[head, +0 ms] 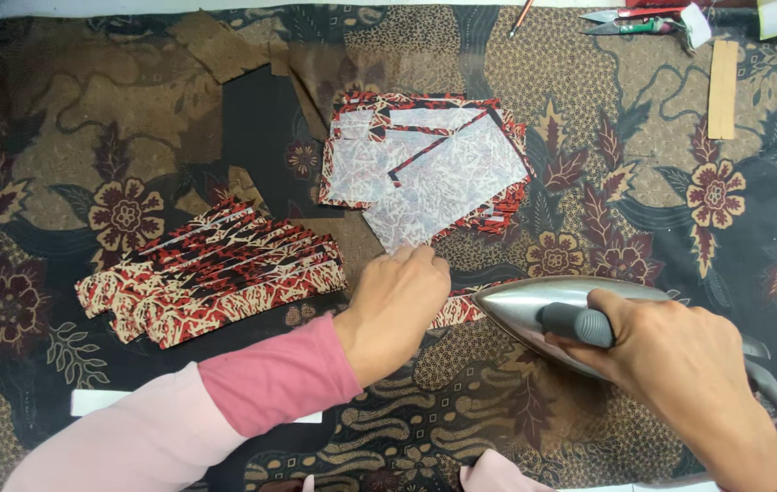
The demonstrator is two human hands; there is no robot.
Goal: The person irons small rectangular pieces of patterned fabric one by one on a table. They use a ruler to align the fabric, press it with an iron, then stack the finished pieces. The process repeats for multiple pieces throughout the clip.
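Observation:
My right hand (680, 360) grips the grey handle of a silver clothes iron (534, 305) whose tip points left over a narrow red-patterned fabric strip (458, 310). My left hand (398, 305), in a pink sleeve, presses down on that strip just left of the iron's tip, fingers curled. Beyond my left hand lies a stack of red-patterned fabric pieces (434, 169) with pale interfacing facing up. A fanned pile of folded red-and-black strips (215, 273) lies to the left.
A brown floral cloth (133, 118) covers the work surface. Scissors (634, 20) and a pencil (521, 16) lie at the far edge. A wooden ruler (723, 89) rests at the upper right. A white paper strip (97, 401) lies under my left forearm.

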